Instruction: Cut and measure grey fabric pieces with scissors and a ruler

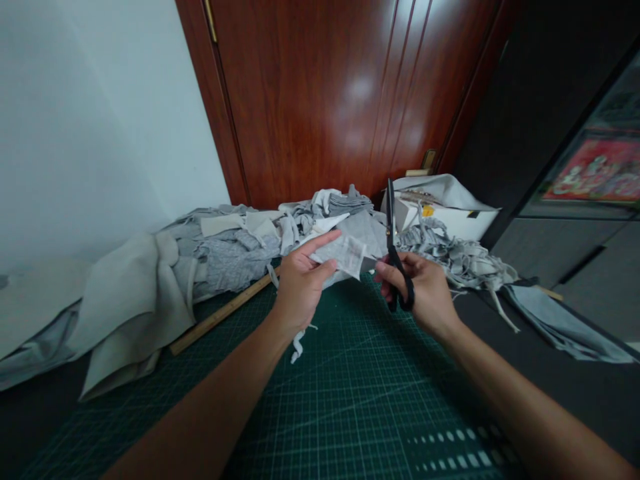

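My left hand [300, 283] pinches a small piece of light grey fabric [345, 253] between thumb and fingers, held up above the green cutting mat [350, 393]. A thin strip of the cloth dangles below that hand. My right hand [423, 290] is closed round the black handles of a pair of scissors [391, 233]. One blade points straight up and the other meets the right edge of the fabric piece.
A heap of grey fabric pieces [225, 253] lies along the wall behind the mat. A wooden ruler [220, 317] rests at its edge. A white box [440, 207] and tangled fabric strips [455, 257] sit at the back right, before a dark red wooden door [340, 93].
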`<state>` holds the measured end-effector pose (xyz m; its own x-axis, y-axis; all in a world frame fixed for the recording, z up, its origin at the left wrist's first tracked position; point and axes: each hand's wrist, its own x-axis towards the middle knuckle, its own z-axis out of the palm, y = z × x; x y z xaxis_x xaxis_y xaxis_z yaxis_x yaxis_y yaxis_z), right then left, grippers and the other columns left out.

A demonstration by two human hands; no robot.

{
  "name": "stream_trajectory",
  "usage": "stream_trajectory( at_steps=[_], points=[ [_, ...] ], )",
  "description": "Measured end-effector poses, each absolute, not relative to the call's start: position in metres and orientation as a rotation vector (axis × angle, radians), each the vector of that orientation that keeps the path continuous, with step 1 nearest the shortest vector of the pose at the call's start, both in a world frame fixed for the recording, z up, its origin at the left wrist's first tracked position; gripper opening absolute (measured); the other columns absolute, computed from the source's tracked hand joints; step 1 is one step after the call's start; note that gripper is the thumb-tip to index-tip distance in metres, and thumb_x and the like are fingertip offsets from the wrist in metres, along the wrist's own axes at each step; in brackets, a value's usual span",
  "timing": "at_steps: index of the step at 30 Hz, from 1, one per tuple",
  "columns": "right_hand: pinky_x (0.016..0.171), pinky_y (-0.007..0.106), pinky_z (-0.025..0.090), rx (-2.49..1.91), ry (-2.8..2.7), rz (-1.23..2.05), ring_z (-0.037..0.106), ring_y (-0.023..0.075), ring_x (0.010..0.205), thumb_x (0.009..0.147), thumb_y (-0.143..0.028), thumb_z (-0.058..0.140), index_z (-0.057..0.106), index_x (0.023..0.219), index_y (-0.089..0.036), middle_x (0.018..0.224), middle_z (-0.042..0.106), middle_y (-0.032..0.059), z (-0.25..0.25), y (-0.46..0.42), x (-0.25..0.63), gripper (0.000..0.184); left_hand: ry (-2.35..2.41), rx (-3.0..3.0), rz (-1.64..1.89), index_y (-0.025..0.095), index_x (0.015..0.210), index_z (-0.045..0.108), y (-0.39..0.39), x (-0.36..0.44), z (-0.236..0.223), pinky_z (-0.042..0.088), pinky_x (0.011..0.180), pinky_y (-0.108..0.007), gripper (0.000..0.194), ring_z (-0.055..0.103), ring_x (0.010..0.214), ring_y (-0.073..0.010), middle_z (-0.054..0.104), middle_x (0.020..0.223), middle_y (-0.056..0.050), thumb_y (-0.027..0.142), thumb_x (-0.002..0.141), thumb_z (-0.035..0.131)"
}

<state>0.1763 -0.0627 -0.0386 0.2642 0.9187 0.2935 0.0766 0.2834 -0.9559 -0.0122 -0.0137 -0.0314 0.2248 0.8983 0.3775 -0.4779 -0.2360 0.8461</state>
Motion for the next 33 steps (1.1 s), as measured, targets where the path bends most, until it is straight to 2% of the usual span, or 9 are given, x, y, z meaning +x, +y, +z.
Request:
stream_trajectory(
  at_steps=[5,8,11,14,19,26,29,33],
  points=[
    [0.049,0.026,0.055,-1.093,-1.170,1.011,0.065,0.0137,0.052,0.070,-0.048,0.093,0.063,0.099,-0.018,0.069,0.074,-0.0001,-0.059,-0.083,0.152,0.052,0.480,1.110,1.602,0.014,0.135,0.071,-0.004,-0.018,-0.024,0.056,0.067,-0.026,0.069,0.067,0.062,-0.0123,0.077,0.071,0.001,0.013,0.067,0.084],
    [0.064,0.030,0.060,-1.011,-1.272,1.135,0.071,0.0158,0.066,0.075,-0.043,0.091,0.062,0.106,-0.019,0.083,0.078,0.0032,-0.065,-0.090,0.143,0.048,0.486,1.079,1.706,0.016,0.135,0.071,-0.001,-0.022,-0.019,0.055,0.064,-0.025,0.072,0.061,0.055,-0.0109,0.070,0.062,0.005,0.013,0.065,0.085],
    [0.073,0.029,0.057,-0.944,-1.376,1.204,0.070,0.0155,0.081,0.076,-0.035,0.092,0.063,0.114,-0.020,0.095,0.075,0.0033,-0.066,-0.096,0.137,0.050,0.496,1.108,1.790,0.017,0.133,0.072,0.002,-0.027,-0.014,0.051,0.060,-0.023,0.070,0.056,0.053,-0.0092,0.064,0.059,0.008,0.011,0.064,0.084],
    [0.072,0.027,0.052,-0.921,-1.423,1.261,0.064,0.0132,0.079,0.076,-0.032,0.092,0.063,0.115,-0.021,0.092,0.070,0.0000,-0.067,-0.099,0.131,0.049,0.495,1.153,1.840,0.018,0.134,0.071,0.004,-0.032,-0.009,0.047,0.057,-0.021,0.070,0.050,0.050,-0.0077,0.057,0.056,0.010,0.009,0.066,0.084],
    [0.071,0.026,0.050,-0.955,-1.443,1.317,0.059,0.0125,0.076,0.075,-0.033,0.092,0.064,0.112,-0.020,0.087,0.067,-0.0010,-0.068,-0.103,0.125,0.049,0.458,1.259,1.873,0.020,0.136,0.068,0.005,-0.036,-0.006,0.052,0.063,-0.023,0.071,0.064,0.068,-0.0120,0.071,0.079,0.002,0.010,0.068,0.084],
    [0.066,0.025,0.045,-0.996,-1.426,1.318,0.054,0.0119,0.070,0.074,-0.035,0.090,0.064,0.111,-0.019,0.082,0.063,-0.0019,-0.066,-0.108,0.123,0.049,0.469,1.325,1.919,0.021,0.142,0.063,0.002,-0.037,-0.002,0.063,0.081,-0.031,0.071,0.074,0.084,-0.0171,0.079,0.097,-0.003,0.012,0.074,0.081],
    [0.064,0.025,0.042,-1.008,-1.437,1.345,0.051,0.0118,0.068,0.074,-0.034,0.090,0.064,0.109,-0.019,0.080,0.062,-0.0028,-0.065,-0.110,0.121,0.047,0.502,1.326,1.970,0.021,0.143,0.062,0.002,-0.039,0.001,0.063,0.083,-0.032,0.072,0.074,0.083,-0.0166,0.079,0.097,-0.002,0.011,0.074,0.079],
    [0.065,0.027,0.043,-0.984,-1.440,1.338,0.051,0.0129,0.069,0.074,-0.033,0.091,0.064,0.109,-0.021,0.080,0.062,-0.0029,-0.068,-0.112,0.119,0.045,0.535,1.324,1.975,0.021,0.142,0.065,0.001,-0.039,-0.001,0.062,0.075,-0.028,0.070,0.070,0.072,-0.0143,0.075,0.084,0.001,0.010,0.074,0.078]
  ],
)
